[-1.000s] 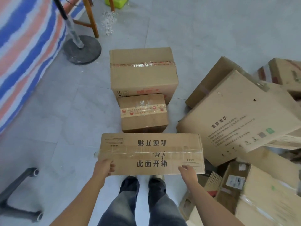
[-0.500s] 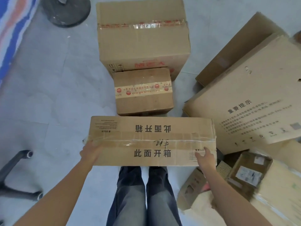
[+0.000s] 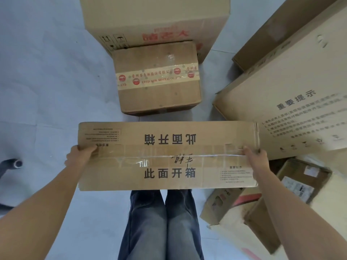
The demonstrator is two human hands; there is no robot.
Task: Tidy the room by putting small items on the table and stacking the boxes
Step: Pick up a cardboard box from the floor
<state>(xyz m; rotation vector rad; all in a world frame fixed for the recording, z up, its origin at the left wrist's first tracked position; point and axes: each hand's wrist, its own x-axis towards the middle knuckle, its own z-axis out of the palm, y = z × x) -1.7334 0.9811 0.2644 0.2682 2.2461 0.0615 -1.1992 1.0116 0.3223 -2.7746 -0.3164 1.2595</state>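
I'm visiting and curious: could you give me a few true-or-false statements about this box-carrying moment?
1. The left hand and right hand grip the long box at its two ends. True.
2. The small taped box sits on top of the big box. False: it stands on the floor in front of it.
3. The long box rests on the small taped box. False: a gap shows between them.
4. Black handwriting marks the long box. True.
5. The person wears shorts. False: long blue jeans.

One head-worn camera (wide-angle) looks steeply down, close above the long box (image 3: 206, 128) and the floor (image 3: 47, 81).
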